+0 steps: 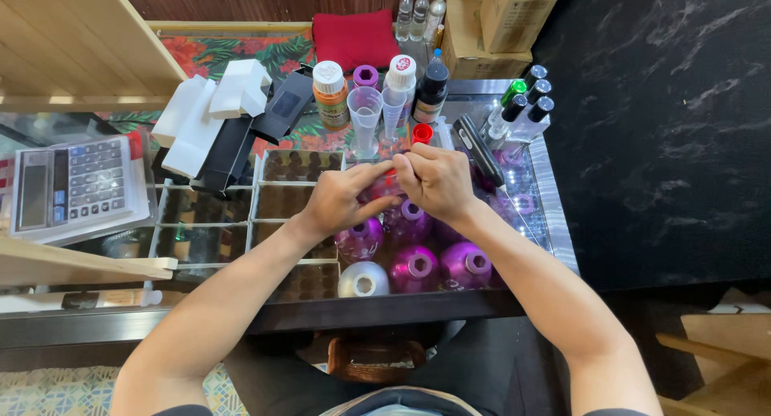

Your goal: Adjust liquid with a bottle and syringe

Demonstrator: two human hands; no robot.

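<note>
— Hands first: what are they doing?

— Left hand (pixel 341 197) and right hand (pixel 438 179) meet over the middle of the desk (pixel 554 223), fingertips pinching a small pink bottle (pixel 384 187) from both sides. Most of that bottle is hidden by the fingers, so I cannot tell whether it is capped.

— Where does it sit among the rest?

— It is held just above a cluster of round purple bottles (pixel 414 267), with one silver bottle (pixel 363 281) at the near edge of the desk. Those stand on the glass top, close together.

— And behind the hands?

— A clear measuring cup (pixel 365 111) and a narrower clear one beside it, an orange-labelled jar (pixel 330 93), a white-capped bottle (pixel 400 77), a dark bottle (pixel 432 91), and a red cap (pixel 422 132) just beyond the right hand. Spray vials with black tops (pixel 526 111) stand at the far right corner.

— To the left?

— White and black boxes (pixel 217 115) are piled there, and a calculator (pixel 72 183) lies well apart from both hands.
</note>
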